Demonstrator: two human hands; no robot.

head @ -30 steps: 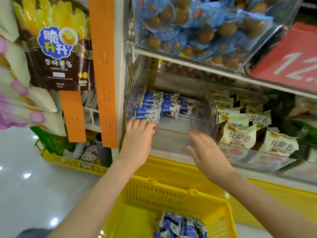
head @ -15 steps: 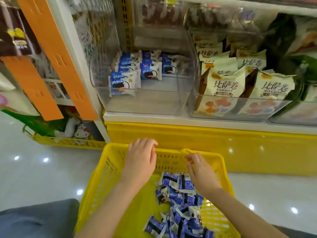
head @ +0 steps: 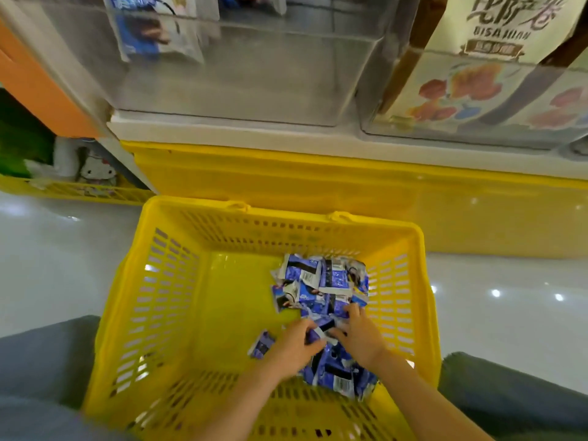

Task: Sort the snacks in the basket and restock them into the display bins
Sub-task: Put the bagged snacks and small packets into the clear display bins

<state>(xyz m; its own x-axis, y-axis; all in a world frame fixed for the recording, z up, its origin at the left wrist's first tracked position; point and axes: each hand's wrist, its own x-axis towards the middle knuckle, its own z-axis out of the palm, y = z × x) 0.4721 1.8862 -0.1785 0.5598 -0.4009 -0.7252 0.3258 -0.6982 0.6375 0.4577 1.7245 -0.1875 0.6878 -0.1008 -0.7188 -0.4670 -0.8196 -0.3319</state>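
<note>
By the right wall of the slotted yellow plastic basket, the grips of the left hand and right hand each pinch crinkly, glossy blue packets.

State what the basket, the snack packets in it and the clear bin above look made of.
Basket: rigid yellow plastic, glossy, with moulded slots in its walls.
Snack packets: thin printed film, probably plastic, shiny and crinkled.
Clear bin: transparent hard plastic, likely acrylic; packets show through its hazy front wall.
</note>
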